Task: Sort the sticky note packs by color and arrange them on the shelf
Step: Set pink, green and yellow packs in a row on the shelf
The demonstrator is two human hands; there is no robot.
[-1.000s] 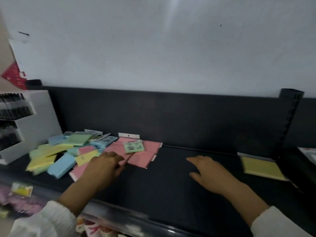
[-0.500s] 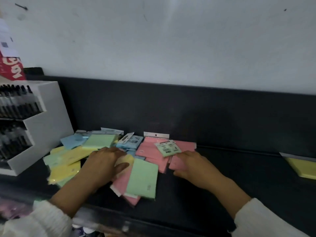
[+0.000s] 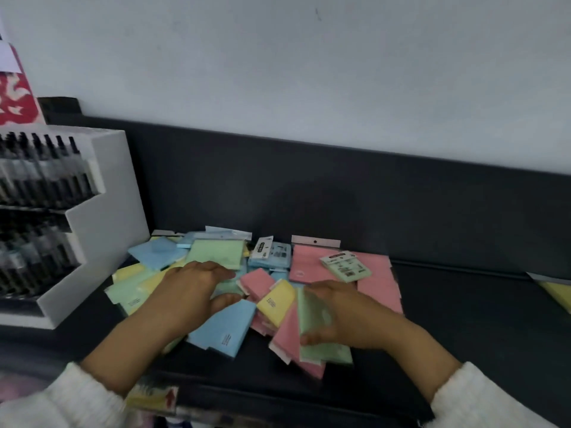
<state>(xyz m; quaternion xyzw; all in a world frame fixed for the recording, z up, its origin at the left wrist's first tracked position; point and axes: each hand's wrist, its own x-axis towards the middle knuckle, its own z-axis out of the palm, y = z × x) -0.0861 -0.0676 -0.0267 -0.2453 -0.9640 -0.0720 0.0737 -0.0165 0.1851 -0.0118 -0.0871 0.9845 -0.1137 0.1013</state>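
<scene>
Pink, blue, green and yellow flat sticky note packs (image 3: 222,327) are heaped with colours mixed on the dark shelf (image 3: 463,329), just beside a white cardboard pen display (image 3: 102,217). The left hand (image 3: 188,295) is laid flat on the heap, fingers (image 3: 213,268) released and spread, probably to steady it. A pale green pack (image 3: 326,352) is pinched in the right hand (image 3: 346,316), seemingly for drawing out. One yellow pack (image 3: 556,293) lies well apart at the right, likely a started colour group.
</scene>
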